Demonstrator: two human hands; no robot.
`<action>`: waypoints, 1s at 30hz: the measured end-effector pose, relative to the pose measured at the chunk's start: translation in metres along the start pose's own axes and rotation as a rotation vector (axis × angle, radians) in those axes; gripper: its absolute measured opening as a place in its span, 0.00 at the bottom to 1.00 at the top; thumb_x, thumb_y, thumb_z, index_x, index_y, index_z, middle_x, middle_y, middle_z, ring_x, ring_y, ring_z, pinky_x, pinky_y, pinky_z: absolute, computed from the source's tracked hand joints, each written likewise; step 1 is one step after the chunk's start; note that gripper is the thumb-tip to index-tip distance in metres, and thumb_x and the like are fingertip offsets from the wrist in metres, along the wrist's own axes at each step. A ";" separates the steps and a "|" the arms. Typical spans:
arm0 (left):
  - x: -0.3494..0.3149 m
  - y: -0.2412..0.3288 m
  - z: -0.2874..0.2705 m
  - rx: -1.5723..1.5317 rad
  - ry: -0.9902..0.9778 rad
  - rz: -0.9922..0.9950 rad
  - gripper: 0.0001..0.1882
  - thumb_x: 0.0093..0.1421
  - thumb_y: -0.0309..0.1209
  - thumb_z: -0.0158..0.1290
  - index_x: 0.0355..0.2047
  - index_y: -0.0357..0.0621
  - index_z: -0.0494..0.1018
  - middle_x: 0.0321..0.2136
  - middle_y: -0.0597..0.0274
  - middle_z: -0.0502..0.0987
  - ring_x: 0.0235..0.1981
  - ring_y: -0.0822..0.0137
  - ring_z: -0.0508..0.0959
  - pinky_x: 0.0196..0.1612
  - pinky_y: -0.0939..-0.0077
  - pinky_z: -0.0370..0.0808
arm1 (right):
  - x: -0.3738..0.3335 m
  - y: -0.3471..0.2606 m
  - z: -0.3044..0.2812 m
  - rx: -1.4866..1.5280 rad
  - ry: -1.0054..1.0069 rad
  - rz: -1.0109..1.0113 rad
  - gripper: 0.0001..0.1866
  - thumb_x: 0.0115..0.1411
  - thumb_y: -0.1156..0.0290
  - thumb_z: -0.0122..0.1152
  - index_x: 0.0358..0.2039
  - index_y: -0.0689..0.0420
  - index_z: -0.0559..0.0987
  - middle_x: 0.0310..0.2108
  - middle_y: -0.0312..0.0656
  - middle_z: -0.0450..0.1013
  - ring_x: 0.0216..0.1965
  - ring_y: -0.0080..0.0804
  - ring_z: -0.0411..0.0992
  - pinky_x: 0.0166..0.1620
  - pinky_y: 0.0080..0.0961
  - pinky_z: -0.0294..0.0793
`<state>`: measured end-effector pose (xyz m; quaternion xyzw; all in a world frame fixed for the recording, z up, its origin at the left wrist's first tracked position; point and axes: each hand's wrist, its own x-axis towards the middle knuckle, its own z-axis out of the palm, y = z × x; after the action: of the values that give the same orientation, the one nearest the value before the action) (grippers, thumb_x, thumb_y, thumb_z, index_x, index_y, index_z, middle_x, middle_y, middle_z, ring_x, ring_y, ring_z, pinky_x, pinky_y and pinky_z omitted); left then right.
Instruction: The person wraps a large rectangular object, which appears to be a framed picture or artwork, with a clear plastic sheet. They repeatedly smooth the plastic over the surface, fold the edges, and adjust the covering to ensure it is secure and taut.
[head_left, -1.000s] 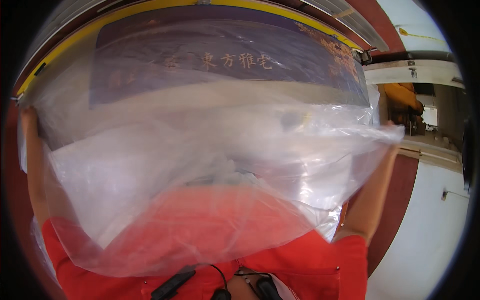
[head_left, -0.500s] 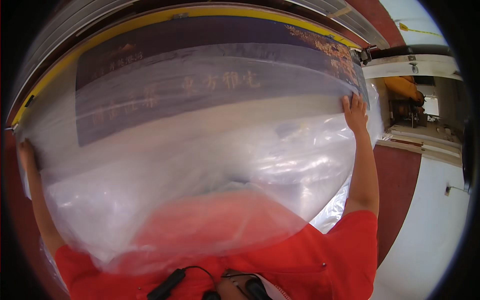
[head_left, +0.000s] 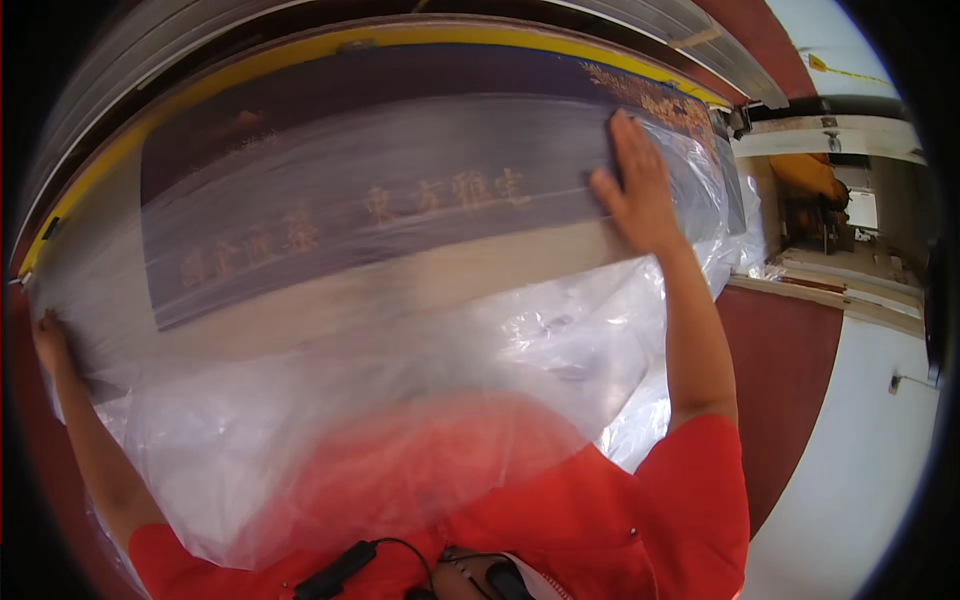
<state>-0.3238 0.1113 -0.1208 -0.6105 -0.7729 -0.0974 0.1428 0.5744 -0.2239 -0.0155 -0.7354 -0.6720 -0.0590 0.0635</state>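
A wide sheet of clear plastic film point(head_left: 300, 370) lies over a large panel with a dark printed area point(head_left: 380, 130) bearing gold lettering and a leafy pattern at its upper right. My right hand point(head_left: 645, 195) is open, fingers together and stretched out, palm flat on the film near the dark area's right part. Over at the panel's left edge, my left hand point(head_left: 53, 345) is closed on the film's side; its fingers are small and partly hidden there. Toward me, the loose film hangs in folds across the front of my red shirt.
A yellow strip point(head_left: 500, 34) runs along the panel's far edge, with grey metal rails point(head_left: 660, 30) beyond. To the right stand a white frame bar point(head_left: 780, 140) and an opening with an orange object point(head_left: 805, 178). Dark red floor point(head_left: 785, 370) meets a pale surface point(head_left: 850, 460).
My right hand has moved left and farther away, from the panel's right edge onto the film over the dark area. My left hand has come slightly nearer along the left edge.
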 end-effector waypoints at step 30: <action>0.030 0.099 -0.002 -0.551 0.270 -0.198 0.26 0.53 0.48 0.39 0.39 0.36 0.67 0.35 0.51 0.71 0.37 0.57 0.71 0.41 0.69 0.65 | 0.061 0.080 0.014 0.329 0.384 0.471 0.15 0.49 0.61 0.51 0.24 0.62 0.71 0.18 0.45 0.70 0.21 0.34 0.69 0.28 0.27 0.67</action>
<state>-0.2340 0.1611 -0.1110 -0.5294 -0.7473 -0.3965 0.0633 0.6598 -0.1688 -0.0197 -0.8259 -0.4599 -0.0711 0.3183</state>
